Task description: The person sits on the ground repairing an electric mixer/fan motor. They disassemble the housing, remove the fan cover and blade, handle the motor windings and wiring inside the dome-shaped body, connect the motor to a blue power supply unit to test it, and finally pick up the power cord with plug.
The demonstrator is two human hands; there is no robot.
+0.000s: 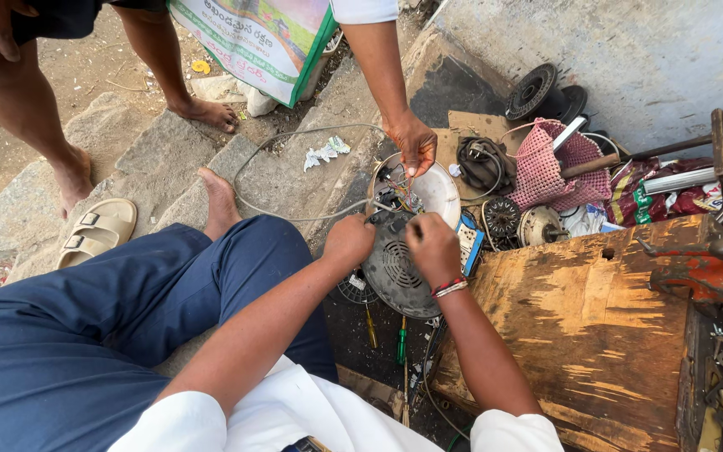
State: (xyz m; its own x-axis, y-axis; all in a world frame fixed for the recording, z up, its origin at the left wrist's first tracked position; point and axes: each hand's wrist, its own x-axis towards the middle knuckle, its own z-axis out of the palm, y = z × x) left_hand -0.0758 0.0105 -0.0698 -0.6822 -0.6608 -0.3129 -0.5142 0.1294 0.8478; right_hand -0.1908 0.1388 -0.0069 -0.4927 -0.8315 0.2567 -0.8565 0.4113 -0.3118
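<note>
Wooden block [583, 326], lower right of frame, scuffed. Left hand [349, 240] and right hand [433, 245], frame centre, both curled and gripping the upper rim of a grey motor housing [395, 268]. Screwdrivers [385, 333] just below it. Beyond, another person's hand [412, 142] pinches wires [401, 194] over a white disc [438, 191]. Pink mesh bag [546, 172], upper right.

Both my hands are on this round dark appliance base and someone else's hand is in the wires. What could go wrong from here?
1. The other person's hand is pinching the loose wires right above your left hand and right hand; a tug could pull a wire free.
2. The grey cable loops across the stone near your bare foot and could snag.
3. The dark base is propped, not flat, and might slip onto the screwdrivers.
</note>
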